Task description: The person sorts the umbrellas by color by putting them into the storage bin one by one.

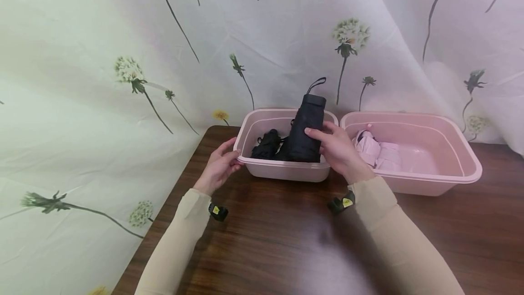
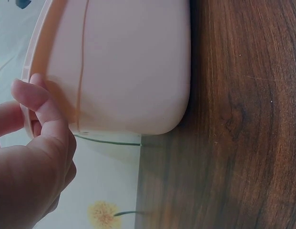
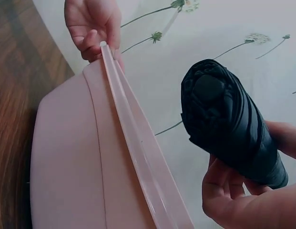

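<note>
My right hand [image 1: 340,151] grips a folded black umbrella [image 1: 306,126] around its middle, tilted with its wrist strap upward over the left pink basin [image 1: 286,172]. Seen from the right wrist, the umbrella's rolled end [image 3: 209,90] faces the camera above the basin's rim. The left hand [image 1: 219,167] pinches that basin's left rim between thumb and fingers, as the left wrist view also shows [image 2: 43,129]. Inside the basin lies another bundled black item [image 1: 268,144], apparently an umbrella, partly hidden by the held one.
A second, wider pink basin [image 1: 434,178] stands just to the right, with pale pink folded items [image 1: 386,156] at its left end. Both basins are on a dark wooden table [image 1: 278,231]. Behind hangs a white cloth [image 1: 286,35] printed with dandelions.
</note>
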`<state>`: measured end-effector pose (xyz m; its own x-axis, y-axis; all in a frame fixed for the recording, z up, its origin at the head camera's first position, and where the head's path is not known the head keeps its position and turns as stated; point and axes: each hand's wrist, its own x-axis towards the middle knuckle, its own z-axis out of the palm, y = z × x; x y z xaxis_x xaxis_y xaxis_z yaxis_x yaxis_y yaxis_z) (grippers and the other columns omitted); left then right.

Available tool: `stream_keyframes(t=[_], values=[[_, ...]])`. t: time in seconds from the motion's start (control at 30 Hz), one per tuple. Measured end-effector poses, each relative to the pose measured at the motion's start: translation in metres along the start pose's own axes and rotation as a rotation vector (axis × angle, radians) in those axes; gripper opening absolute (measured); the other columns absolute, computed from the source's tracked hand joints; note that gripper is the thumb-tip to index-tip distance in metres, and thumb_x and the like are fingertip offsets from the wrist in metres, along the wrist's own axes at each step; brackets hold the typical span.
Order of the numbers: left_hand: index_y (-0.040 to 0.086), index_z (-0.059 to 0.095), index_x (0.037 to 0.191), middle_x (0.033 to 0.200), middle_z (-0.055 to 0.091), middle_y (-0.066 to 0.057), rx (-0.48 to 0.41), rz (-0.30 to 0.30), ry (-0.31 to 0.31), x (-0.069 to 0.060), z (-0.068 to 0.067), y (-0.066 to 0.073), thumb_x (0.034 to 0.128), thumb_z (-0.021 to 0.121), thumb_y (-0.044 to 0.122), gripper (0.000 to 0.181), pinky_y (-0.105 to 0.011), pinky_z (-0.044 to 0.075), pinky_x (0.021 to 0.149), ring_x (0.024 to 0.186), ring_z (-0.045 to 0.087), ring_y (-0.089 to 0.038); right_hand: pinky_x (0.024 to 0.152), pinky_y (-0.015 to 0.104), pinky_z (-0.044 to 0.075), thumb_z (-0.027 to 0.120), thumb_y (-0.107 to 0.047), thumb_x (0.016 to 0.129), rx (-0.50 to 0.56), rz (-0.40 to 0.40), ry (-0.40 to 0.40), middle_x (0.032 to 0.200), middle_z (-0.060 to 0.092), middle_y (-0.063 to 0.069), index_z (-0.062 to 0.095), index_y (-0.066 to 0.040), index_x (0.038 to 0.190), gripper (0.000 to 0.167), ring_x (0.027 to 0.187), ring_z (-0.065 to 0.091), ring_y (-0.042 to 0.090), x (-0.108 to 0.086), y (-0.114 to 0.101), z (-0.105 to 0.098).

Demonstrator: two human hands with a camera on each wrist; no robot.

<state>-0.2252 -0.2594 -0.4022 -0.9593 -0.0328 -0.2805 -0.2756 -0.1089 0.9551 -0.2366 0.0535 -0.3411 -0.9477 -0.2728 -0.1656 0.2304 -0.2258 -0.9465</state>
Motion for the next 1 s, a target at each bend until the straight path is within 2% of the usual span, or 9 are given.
stream_keyframes(t=[0.27, 0.4, 0.6, 0.77, 1.0], values=[[0.023, 0.035, 0.149, 0.115, 0.051, -0.02, 0.01, 0.005, 0.011, -0.001, 0.0, -0.001, 0.0985, 0.053, 0.011, 0.055, -0.018, 0.051, 0.059, 0.065, 0.061, -0.009, 0.111, 0.041, 0.039, 0.064, -0.019, 0.092, -0.067, 0.023, 0.073, 0.144, 0.041, 0.013, 0.027, -0.007, 0.149, 0.069, 0.119, 0.05, 0.023, 0.007, 0.0, 0.004], [0.022, 0.035, 0.149, 0.107, 0.054, -0.016, 0.007, 0.003, 0.008, 0.0, -0.001, -0.001, 0.0985, 0.053, 0.012, 0.054, -0.018, 0.052, 0.059, 0.066, 0.061, -0.01, 0.112, 0.04, 0.037, 0.064, -0.019, 0.092, -0.077, 0.027, 0.083, 0.145, 0.041, 0.015, 0.028, -0.005, 0.149, 0.069, 0.119, 0.049, 0.024, 0.01, 0.002, 0.006], [0.022, 0.035, 0.149, 0.117, 0.051, -0.021, -0.007, 0.004, 0.011, 0.001, -0.001, -0.001, 0.0984, 0.053, 0.011, 0.054, -0.018, 0.051, 0.059, 0.066, 0.06, -0.01, 0.112, 0.041, 0.036, 0.063, -0.019, 0.092, -0.093, 0.031, 0.089, 0.143, 0.044, 0.017, 0.029, -0.005, 0.149, 0.068, 0.119, 0.05, 0.025, 0.015, 0.004, 0.01], [0.022, 0.035, 0.149, 0.114, 0.051, -0.021, -0.01, 0.01, 0.017, 0.001, 0.0, -0.001, 0.0984, 0.053, 0.011, 0.054, -0.018, 0.051, 0.058, 0.065, 0.06, -0.009, 0.113, 0.042, 0.034, 0.064, -0.021, 0.092, -0.131, 0.041, 0.082, 0.145, 0.044, 0.016, 0.028, -0.007, 0.151, 0.07, 0.123, 0.048, 0.025, 0.018, 0.006, 0.013], [0.023, 0.036, 0.148, 0.124, 0.048, -0.025, -0.01, -0.002, 0.012, 0.0, -0.001, 0.0, 0.0979, 0.053, 0.011, 0.055, -0.018, 0.051, 0.058, 0.065, 0.06, -0.009, 0.103, 0.037, 0.041, 0.064, -0.018, 0.092, -0.147, 0.012, 0.084, 0.14, 0.05, 0.017, 0.036, -0.006, 0.148, 0.063, 0.115, 0.053, 0.021, 0.023, 0.011, 0.019]])
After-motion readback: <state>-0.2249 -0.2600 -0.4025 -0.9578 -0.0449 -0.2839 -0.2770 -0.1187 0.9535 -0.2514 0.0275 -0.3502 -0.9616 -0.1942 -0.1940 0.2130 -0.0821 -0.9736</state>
